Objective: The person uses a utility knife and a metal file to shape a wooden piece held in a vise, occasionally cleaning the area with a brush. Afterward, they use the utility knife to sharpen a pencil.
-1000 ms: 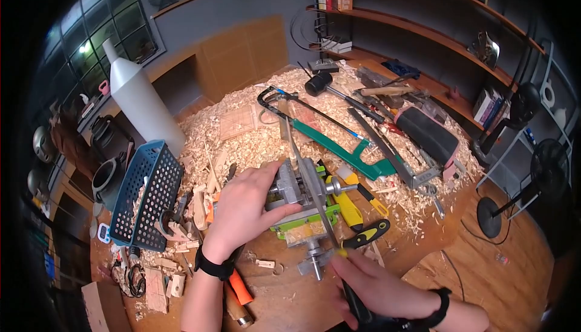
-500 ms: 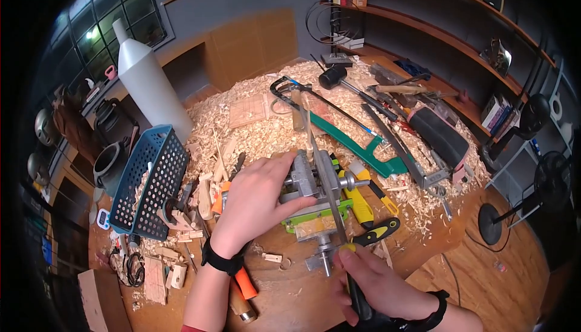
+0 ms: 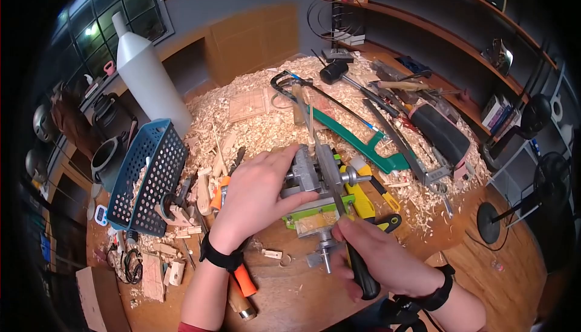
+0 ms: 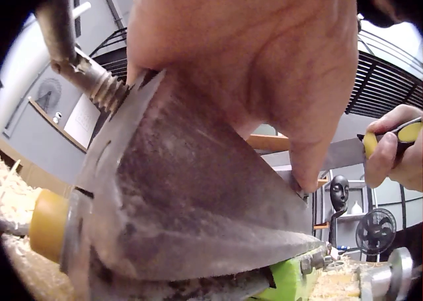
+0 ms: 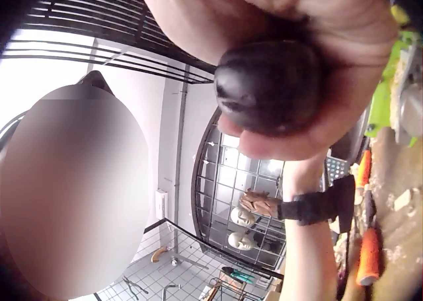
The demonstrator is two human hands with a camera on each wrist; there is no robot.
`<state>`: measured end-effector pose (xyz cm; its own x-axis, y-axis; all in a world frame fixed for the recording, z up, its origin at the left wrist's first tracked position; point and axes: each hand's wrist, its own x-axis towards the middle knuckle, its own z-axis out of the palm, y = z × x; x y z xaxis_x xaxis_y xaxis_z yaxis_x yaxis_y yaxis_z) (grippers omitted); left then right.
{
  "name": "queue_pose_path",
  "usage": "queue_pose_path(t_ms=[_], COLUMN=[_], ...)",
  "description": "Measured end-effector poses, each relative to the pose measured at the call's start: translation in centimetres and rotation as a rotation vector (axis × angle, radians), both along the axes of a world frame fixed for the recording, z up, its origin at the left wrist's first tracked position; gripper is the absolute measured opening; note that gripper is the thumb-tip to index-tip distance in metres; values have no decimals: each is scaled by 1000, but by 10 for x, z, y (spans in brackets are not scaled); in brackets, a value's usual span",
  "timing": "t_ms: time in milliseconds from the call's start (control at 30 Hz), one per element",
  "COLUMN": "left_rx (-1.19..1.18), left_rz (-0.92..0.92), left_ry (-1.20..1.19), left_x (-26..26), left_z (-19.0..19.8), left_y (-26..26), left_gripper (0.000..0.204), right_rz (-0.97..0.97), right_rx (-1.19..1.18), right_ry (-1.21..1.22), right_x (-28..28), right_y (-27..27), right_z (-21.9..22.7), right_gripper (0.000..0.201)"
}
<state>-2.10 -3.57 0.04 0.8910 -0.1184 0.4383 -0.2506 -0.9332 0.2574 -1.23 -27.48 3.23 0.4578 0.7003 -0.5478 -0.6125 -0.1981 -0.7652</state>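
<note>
In the head view a small metal vise (image 3: 305,175) with a green base is clamped on the bench. A thin wooden stick (image 3: 311,129) stands up at its jaws. My left hand (image 3: 254,196) rests over the vise's left side, thumb along its near face; in the left wrist view the palm (image 4: 244,43) lies on top of the grey metal jaw. My right hand (image 3: 387,250) grips the black-and-yellow handle (image 3: 362,274) of a file. Its long flat blade (image 3: 331,181) runs forward across the vise, alongside the stick. The handle's butt (image 5: 268,83) fills the right wrist view, fingers curled round it.
Wood shavings (image 3: 242,126) cover the back of the bench. A green hacksaw (image 3: 357,141), a black mallet (image 3: 334,72) and a black roll (image 3: 440,132) lie behind and right. A blue basket (image 3: 148,178) stands left. Orange-handled tools (image 3: 244,280) lie near my left wrist.
My right hand has pushed the file forward across the vise. The left hand has stayed on the vise. The head view has shifted slightly since a second ago.
</note>
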Motion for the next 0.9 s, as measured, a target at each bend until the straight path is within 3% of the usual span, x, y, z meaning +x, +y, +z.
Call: queue_pose_path(t_ms=[133, 300, 433, 533, 633, 733, 800, 900], left_rx=[-7, 19, 20, 21, 34, 36, 4, 1], left_rz=[-1, 14, 26, 30, 19, 22, 49, 16], left_ry=[18, 83, 68, 56, 58, 51, 123, 35], left_x=[-1, -1, -1, 0, -1, -1, -2, 0], left_z=[4, 7, 7, 5, 6, 7, 10, 5], left_y=[-1, -3, -3, -1, -2, -2, -3, -1], left_gripper=[75, 76, 76, 75, 75, 77, 77, 75], right_rz=[92, 34, 55, 107, 105, 57, 50, 96], right_rx=[28, 26, -49, 43, -88, 33, 36, -43], right_ry=[11, 9, 17, 40, -78, -34, -54, -83], right_x=[-30, 4, -10, -30, -14, 11, 6, -15], right_y=[-28, 0, -11, -27, -16, 1, -2, -20], right_z=[-1, -4, 0, -9, 6, 3, 2, 1], right_gripper=[36, 37, 35, 32, 33, 34, 35, 34])
